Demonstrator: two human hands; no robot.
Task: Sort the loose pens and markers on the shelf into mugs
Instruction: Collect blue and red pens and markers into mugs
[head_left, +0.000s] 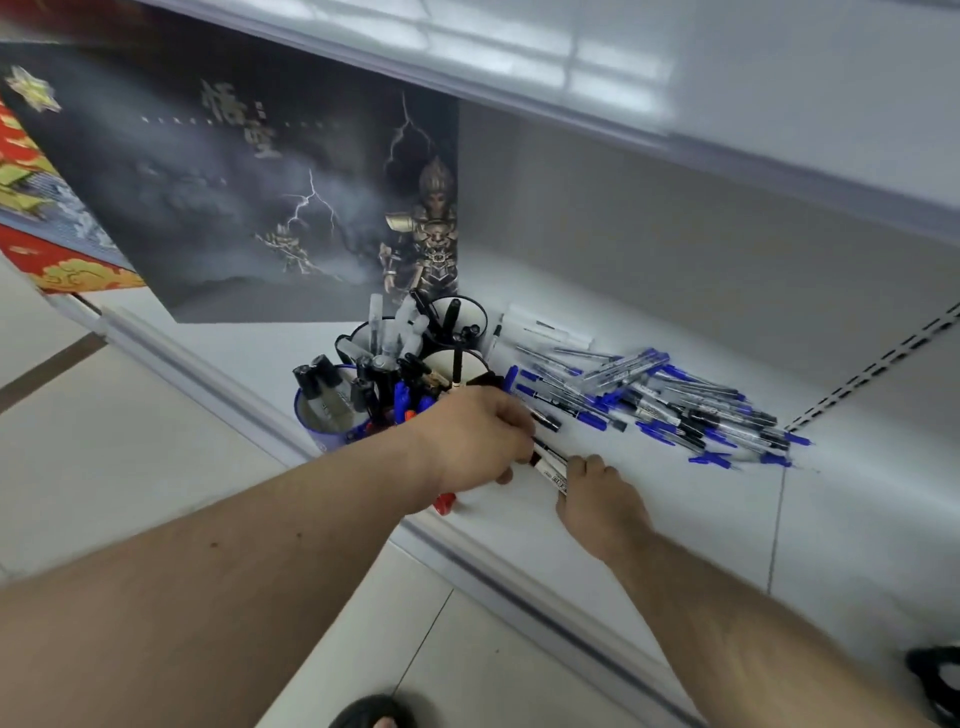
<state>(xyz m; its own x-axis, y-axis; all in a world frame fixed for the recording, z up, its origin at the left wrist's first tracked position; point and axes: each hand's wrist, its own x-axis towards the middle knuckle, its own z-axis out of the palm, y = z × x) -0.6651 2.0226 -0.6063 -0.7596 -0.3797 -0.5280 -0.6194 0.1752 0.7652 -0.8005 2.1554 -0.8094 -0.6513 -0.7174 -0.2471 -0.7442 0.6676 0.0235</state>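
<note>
My left hand (475, 441) has its fingers curled around the dark end of a white-barrelled marker (550, 467), and my right hand (597, 499) rests low on the white shelf (675, 519) with its fingertips against the marker's other end, so the marker lies between both hands just above or on the shelf surface; I cannot tell whether my right fingers pinch it or only steady it. A red cap (444, 503) peeks out under my left wrist at the shelf edge. Just behind my left hand stands the cluster of mugs (395, 384), a blue one (317, 421) nearest the edge and dark-rimmed ones behind, all already crowded with pens and markers. Further right, the loose pile of blue-capped pens (665, 400) spreads towards the shelf's corner, well apart from the mugs, so most of the sorting remains, I judge. The risk I see is the crowding: pushing this marker into a packed mug could jam it against upright pens or tip the mug, and the blue mug sits close to the edge. My forearm could also knock that red cap off to the floor.
</note>
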